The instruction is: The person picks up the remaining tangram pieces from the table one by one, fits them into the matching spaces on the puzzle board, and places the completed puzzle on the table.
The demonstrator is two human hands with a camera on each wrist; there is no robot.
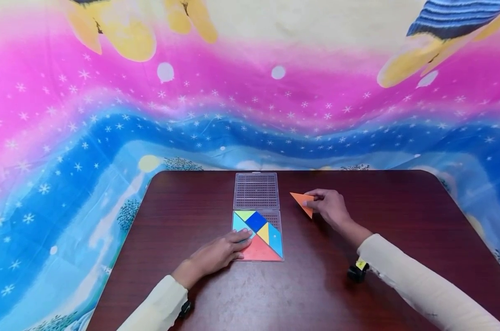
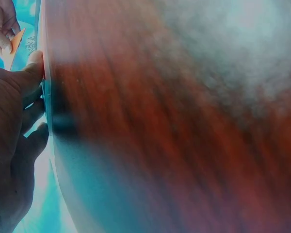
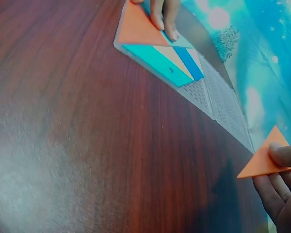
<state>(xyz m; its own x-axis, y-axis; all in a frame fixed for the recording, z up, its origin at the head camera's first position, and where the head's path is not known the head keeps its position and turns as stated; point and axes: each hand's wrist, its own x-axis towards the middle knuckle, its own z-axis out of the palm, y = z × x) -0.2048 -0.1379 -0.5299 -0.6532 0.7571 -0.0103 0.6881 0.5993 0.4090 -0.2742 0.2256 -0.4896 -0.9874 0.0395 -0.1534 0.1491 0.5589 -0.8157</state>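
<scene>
An orange triangular tangram piece (image 1: pixel 302 202) is pinched between thumb and fingers of my right hand (image 1: pixel 331 208), raised to the right of an opened clear plastic case. Within the case's near half lie a red triangle (image 1: pixel 260 250), a light-blue piece (image 1: pixel 238 224), a green piece (image 1: pixel 244 214), a dark blue piece (image 1: pixel 256 221), a yellow triangle (image 1: pixel 264 233) and a blue piece (image 1: pixel 276 240) with a small dot. My left hand (image 1: pixel 222 250) rests its fingers on the left side of these pieces. A gridded corner (image 1: pixel 274 217) shows bare at the upper right.
The case's gridded lid (image 1: pixel 255 191) lies flat behind the filled half, close to the far edge of the dark wooden table (image 1: pixel 183 197). A colorful printed cloth (image 1: pixel 241 92) hangs behind the table. Dark straps with small devices (image 1: pixel 357 272) sit at the wrists.
</scene>
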